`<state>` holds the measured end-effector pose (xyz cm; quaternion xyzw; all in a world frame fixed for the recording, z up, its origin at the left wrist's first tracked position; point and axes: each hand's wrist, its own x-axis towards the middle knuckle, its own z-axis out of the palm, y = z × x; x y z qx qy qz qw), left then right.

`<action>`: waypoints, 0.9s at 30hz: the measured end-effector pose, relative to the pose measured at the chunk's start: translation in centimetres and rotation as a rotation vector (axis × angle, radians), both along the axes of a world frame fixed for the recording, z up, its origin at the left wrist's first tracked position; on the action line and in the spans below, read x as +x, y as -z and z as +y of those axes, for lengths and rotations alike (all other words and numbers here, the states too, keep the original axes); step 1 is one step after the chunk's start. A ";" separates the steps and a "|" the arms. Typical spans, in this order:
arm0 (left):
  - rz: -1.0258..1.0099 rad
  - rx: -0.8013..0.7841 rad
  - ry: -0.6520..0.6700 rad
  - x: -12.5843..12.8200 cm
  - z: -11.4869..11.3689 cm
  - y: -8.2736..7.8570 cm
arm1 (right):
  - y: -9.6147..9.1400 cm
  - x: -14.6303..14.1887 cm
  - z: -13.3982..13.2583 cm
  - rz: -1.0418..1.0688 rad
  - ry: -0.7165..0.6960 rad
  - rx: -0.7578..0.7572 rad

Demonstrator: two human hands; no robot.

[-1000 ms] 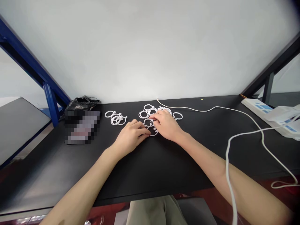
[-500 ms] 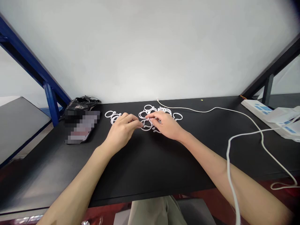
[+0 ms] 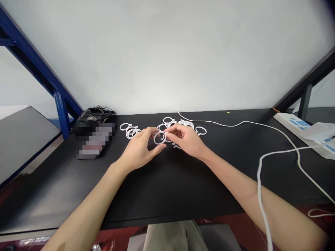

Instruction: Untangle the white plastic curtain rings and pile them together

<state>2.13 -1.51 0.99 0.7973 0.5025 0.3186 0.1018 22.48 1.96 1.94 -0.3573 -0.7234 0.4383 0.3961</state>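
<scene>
My right hand pinches a white curtain ring by its knobbed end, between thumb and fingertips, just over the black table. To its left, my left hand is open, its thumb and fingers spread around the ring's left side; whether they touch it I cannot tell. Behind my right hand lies a loose pile of similar rings, partly hidden by the fingers. One ring sits just right of that pile. A smaller group of rings rests beyond my left hand.
On the left are a black plastic bag and a blurred-out flat object. A white cable crosses the right side and passes over my right forearm. A white-and-blue box lies far right. Blue frame bars stand at the left.
The ring at my right fingertips has been lifted and tilted up off the table. My left hand has gone from fingers closed together to thumb and fingers spread. The view has shifted slightly.
</scene>
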 end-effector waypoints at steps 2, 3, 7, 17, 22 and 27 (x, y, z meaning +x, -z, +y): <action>-0.001 -0.016 0.007 0.1 0.1 0.3 | -0.1 -0.1 -0.2 -0.017 0.002 0.038; 0.003 -0.021 0.011 0.1 0.2 0.4 | -0.2 -0.1 -0.3 -0.022 0.005 0.057; 0.031 -0.028 0.016 0.0 0.2 0.4 | -0.3 -0.1 -0.5 -0.057 0.008 0.116; 0.087 0.012 0.047 0.1 0.3 0.5 | 0.0 -0.1 0.0 -0.146 0.067 0.225; 0.101 0.020 0.045 -0.1 0.4 0.5 | 0.3 -0.3 -0.1 -0.115 0.089 0.184; 0.114 0.097 -0.107 -0.9 0.9 0.4 | 0.6 0.6 1.0 -0.204 0.252 0.330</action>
